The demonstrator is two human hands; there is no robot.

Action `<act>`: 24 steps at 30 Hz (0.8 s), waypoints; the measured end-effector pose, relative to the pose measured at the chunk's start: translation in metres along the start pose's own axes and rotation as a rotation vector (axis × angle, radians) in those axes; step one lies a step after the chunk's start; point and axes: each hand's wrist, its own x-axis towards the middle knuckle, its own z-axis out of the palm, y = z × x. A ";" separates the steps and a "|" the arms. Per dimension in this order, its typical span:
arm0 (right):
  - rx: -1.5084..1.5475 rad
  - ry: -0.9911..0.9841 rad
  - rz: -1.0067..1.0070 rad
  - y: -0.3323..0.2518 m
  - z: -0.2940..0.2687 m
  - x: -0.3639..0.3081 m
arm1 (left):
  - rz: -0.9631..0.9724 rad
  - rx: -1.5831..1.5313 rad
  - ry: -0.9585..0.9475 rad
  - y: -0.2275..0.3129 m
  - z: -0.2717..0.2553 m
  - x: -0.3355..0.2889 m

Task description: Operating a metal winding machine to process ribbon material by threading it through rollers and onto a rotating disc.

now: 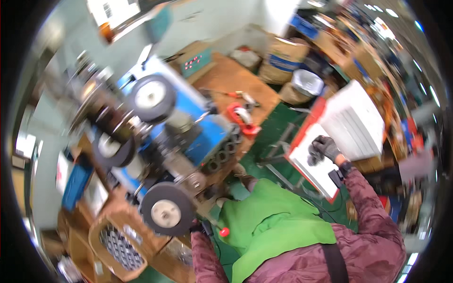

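Note:
My right hand [326, 148], in a dark grey glove, is over a white-topped surface with a red edge [306, 165]. Its fingers curl around small dark rounded pieces [313, 156], too blurred to name exactly. My left hand [197, 226] is low beside the machine, largely hidden by the nearest black wheel [168, 208]; its fingers do not show. A lever with a red ball knob [224, 232] stands close to that hand. The machine has a blue bed [207, 141], several grey-black wheels with pale hubs, and a blurred metal spindle [106, 111].
An orange-brown table [236, 75] carries a box with a red digital display [196, 62] and a red-and-white tape dispenser [243, 118]. A cardboard box of metal parts [122, 247] stands lower left. Sacks [283, 59] and a lined bin [307, 82] are behind. An open white box flap [356, 118] rises at right.

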 end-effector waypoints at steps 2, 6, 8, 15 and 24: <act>0.264 0.049 0.241 0.056 -0.007 -0.020 | 0.025 -0.008 0.052 0.024 0.008 0.028; 0.380 0.217 0.551 0.119 -0.007 -0.056 | 0.066 -0.038 0.231 0.044 0.007 0.016; 0.341 0.190 0.604 0.147 -0.002 -0.072 | -0.180 -0.114 0.255 0.062 0.034 -0.005; -0.465 0.144 0.339 0.127 0.067 -0.038 | -0.284 -0.772 -0.446 -0.040 -0.041 -0.056; -0.626 0.245 -0.599 0.188 0.074 -0.003 | -0.581 -0.272 0.373 -0.038 0.017 -0.133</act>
